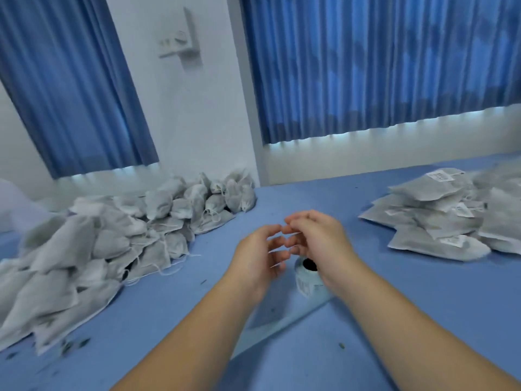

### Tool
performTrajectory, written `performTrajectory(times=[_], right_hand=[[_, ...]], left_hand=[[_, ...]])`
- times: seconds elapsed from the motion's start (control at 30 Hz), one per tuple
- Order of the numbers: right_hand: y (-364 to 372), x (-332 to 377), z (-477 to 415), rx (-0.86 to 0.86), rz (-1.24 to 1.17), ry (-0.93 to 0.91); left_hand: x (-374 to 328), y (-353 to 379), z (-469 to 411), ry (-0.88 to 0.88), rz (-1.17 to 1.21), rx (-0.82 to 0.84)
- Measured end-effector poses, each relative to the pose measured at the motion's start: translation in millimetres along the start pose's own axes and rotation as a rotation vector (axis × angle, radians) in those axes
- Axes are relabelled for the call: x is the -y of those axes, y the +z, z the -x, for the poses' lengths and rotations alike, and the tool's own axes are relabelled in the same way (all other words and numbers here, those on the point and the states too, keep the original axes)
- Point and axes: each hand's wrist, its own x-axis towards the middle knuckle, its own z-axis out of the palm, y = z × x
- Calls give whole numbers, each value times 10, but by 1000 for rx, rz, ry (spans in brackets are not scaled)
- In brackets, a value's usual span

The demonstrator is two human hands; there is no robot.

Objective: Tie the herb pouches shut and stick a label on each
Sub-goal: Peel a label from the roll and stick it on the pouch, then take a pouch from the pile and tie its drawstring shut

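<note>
My left hand and my right hand hover together over the middle of the blue table, fingertips almost touching. Both have loosely curled fingers, are blurred, and show nothing between the fingers. Just below them stands a roll of labels, partly hidden by my right wrist. Its pale backing strip trails toward me under my left forearm. A heap of grey herb pouches with loose strings lies at the left. Flat pouches bearing white labels are stacked at the right.
Dark herb crumbs are scattered on the table near the left heap's front. Blue curtains hang over the windows behind the table. A white wall with a small fixture stands between them.
</note>
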Motion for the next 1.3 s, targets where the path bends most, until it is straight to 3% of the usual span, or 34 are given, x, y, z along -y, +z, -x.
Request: performTrajectory(times=[0.13,0.2,0.3,0.4,0.5,0.63,1.03,1.3], right_hand=[[373,-308,-27,31,203,-38],[408,-449,-24,62,466,-169],[404,-566,24,168,773,-359],[414,-603,61,239,856,-448],[405,-622,68,259,853,-442],[397,-646,51,262,825,-402],[370,-644,29,267,780,-387],[370,-638,60,280,806,-384]], left_hand=[[-97,-587,-114,-21,-132,-81],[-79,-841,-219,-21,-288,-116],[30,-1194,-464,114,-771,-211],[120,-1488,-729,178,-1405,-328],[91,-1675,-916,170,-1702,-434],[-5,-1814,-1094,96,-1783,-495],[-55,-1865,-1345,-51,-2014,-465],[-185,-1803,-1313,-31,-1811,-399]])
